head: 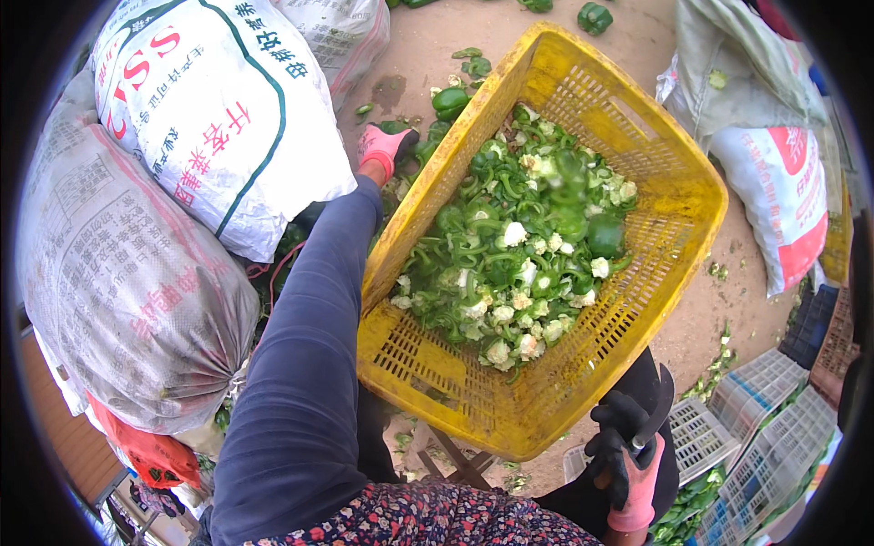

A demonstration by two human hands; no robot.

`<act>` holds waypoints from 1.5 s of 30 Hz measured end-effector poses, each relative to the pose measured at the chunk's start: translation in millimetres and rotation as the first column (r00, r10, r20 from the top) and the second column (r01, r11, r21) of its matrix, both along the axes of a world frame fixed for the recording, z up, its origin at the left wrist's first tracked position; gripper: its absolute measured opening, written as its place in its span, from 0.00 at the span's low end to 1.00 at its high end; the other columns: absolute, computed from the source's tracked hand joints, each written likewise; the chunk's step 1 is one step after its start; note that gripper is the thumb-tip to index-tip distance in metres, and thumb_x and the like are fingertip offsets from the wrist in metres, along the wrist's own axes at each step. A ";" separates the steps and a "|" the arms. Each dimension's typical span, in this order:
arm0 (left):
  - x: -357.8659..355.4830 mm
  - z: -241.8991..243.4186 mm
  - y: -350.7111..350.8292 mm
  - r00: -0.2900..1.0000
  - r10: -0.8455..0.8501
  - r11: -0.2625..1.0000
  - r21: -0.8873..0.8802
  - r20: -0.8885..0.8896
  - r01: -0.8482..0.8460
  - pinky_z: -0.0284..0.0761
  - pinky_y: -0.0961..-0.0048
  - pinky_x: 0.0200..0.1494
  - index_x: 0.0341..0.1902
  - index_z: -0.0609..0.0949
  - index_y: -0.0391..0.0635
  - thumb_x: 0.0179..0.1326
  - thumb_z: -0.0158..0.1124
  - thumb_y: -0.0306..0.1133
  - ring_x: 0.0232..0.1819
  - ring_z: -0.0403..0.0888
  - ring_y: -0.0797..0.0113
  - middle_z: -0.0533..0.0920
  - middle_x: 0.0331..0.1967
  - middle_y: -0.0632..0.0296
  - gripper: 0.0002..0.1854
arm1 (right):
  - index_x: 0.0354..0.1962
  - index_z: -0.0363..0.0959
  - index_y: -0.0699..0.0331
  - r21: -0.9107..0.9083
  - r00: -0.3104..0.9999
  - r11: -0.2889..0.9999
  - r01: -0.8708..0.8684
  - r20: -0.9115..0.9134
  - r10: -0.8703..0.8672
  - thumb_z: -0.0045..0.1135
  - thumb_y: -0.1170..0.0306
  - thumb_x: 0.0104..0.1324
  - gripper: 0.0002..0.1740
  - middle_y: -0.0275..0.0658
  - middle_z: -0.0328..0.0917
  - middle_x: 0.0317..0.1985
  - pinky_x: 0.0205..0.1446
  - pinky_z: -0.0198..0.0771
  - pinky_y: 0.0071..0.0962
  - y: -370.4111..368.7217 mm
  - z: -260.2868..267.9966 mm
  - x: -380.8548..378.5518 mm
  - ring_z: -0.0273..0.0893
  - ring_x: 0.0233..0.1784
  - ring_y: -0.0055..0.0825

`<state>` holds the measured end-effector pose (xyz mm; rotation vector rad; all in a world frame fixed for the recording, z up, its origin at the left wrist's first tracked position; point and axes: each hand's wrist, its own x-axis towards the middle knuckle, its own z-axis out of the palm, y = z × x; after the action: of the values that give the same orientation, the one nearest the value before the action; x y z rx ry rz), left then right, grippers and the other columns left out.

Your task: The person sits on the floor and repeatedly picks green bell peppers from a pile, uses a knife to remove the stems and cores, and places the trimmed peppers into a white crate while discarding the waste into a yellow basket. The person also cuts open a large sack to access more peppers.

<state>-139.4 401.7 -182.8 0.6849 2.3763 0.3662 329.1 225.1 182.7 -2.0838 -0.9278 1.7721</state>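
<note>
My left hand [388, 147], in a pink glove with black-coated fingers, reaches down among green bell peppers [451, 103] on the ground, outside the crate's left side. Its fingertips are partly hidden, so its grip cannot be made out. Low on the right, my right hand [625, 461], gloved alike, is closed around a knife with a curved blade [659, 409] pointing upward; the handle is mostly covered by the fingers. Between the hands stands a yellow slotted plastic crate [676, 194]. Inside it lies a heap of cut pepper cores and green stems [515, 234], with seeds showing white.
Stuffed woven sacks [136, 273] crowd the left, one white sack [225, 116] lying on top. Another white-and-red sack [775, 205] stands at right. Pale plastic crates [703, 433] are at lower right, with green peppers [689, 505] beside them. Folding legs [454, 457] show below the yellow crate.
</note>
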 end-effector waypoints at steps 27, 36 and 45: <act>206.2 422.7 -322.4 0.814 -0.541 0.441 0.895 0.210 0.062 0.69 0.65 0.63 0.71 0.61 0.40 0.46 0.75 0.38 0.62 0.72 0.62 0.72 0.62 0.53 0.49 | 0.68 0.54 0.69 0.818 0.826 0.524 -0.236 -0.115 0.552 0.60 0.78 0.60 0.39 0.50 0.74 0.56 0.56 0.71 0.28 -120.2 62.3 -83.1 0.76 0.57 0.33; 272.1 436.9 -343.8 0.826 -0.506 0.388 0.921 0.250 -0.041 0.75 0.69 0.53 0.64 0.70 0.40 0.46 0.74 0.36 0.49 0.81 0.64 0.81 0.49 0.54 0.39 | 0.69 0.49 0.70 0.815 0.882 0.499 -0.294 0.030 0.469 0.61 0.75 0.58 0.44 0.56 0.72 0.57 0.58 0.72 0.35 -164.5 76.5 -30.7 0.73 0.61 0.46; 273.6 449.5 -325.1 0.349 -0.676 0.420 0.729 0.649 -0.541 0.75 0.69 0.54 0.62 0.72 0.39 0.64 0.61 0.32 0.51 0.78 0.68 0.78 0.52 0.60 0.24 | 0.67 0.56 0.64 0.629 0.887 0.749 -0.208 -0.201 0.415 0.62 0.74 0.60 0.39 0.47 0.78 0.51 0.45 0.75 0.30 -217.8 67.3 -11.1 0.81 0.46 0.33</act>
<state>134.2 76.6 266.7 0.7040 0.6878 1.6393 317.9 7.3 250.0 -1.2389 -1.5557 1.6050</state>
